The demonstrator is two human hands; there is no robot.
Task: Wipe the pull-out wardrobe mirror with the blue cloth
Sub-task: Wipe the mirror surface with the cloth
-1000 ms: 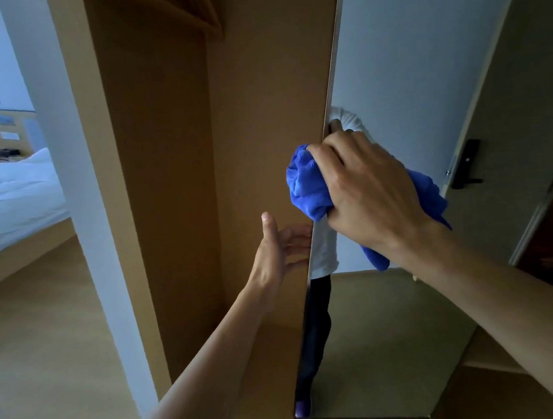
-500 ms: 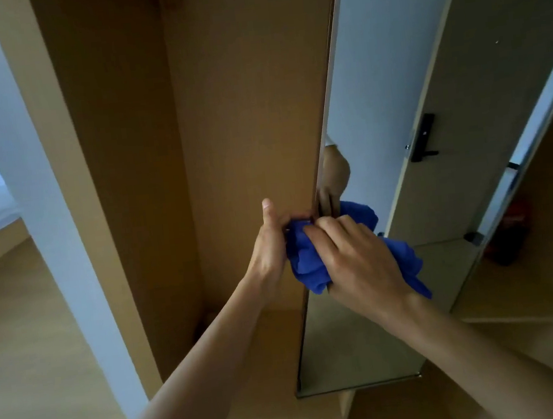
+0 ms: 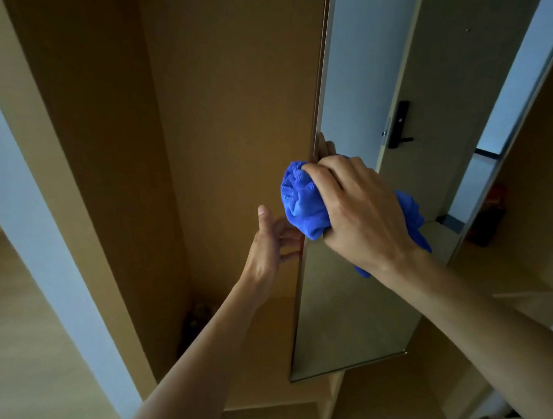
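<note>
Up goes the right hand (image 3: 357,207) along the mirror (image 3: 346,304), higher on its left edge than half a second ago, clenched round the bunched cloth (image 3: 301,203) and pressing it to the glass at frame centre. Just below, the left hand (image 3: 268,244) spreads loose fingers against the panel's edge, gripping nothing. The cloth looks soft and light, best kept balled in the palm. The mirror looks stiff and fragile, so steady its edge. Beyond, a reflected door handle (image 3: 399,124); no writing legible.
</note>
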